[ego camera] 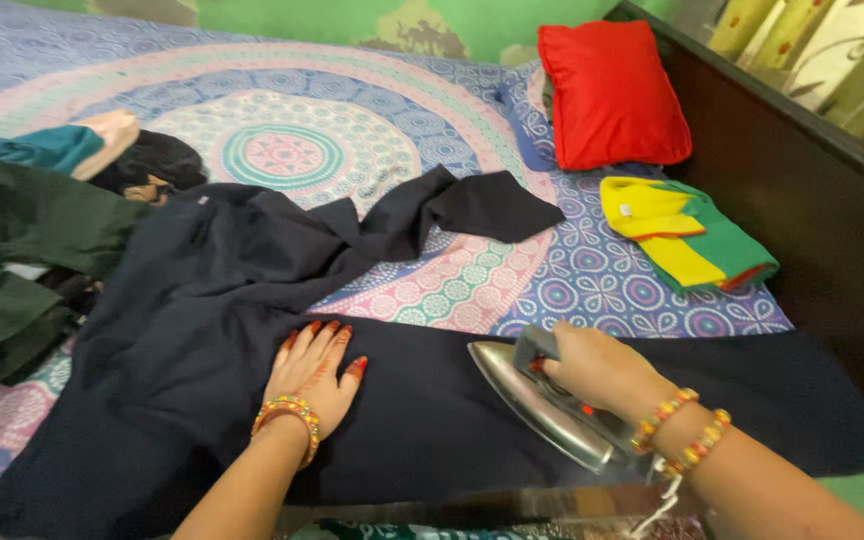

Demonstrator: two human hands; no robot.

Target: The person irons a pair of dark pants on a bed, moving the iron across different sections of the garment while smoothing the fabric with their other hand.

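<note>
Right hand (597,368) is wrapped around the handle of the shiny steel clothes iron (542,405), fingers closed tight on the grip, the iron's pointed nose aimed up and to the left. It sits flat on the big dark navy cloth garment (202,340), which is spread across the near side of the bed and runs off toward the right edge. Left hand (314,372) lies palm down on that same navy cloth just left of the iron, fingers stretched out and slightly spread, pressing the fabric flat and gripping nothing. Beaded bangles on both wrists.

Further up, one sleeve of the garment flops out over the patterned blue-and-pink round-design bedsheet (292,150). On the right side, a folded yellow-and-green cloth with red trim (687,235) lies on the sheet, a small pale tag on its yellow part, too small to make out. Above it, a plump red rectangular pillow (612,95) rests near the dark wooden bed frame (812,190). At far left, a heap of dark green clothes (22,250).
</note>
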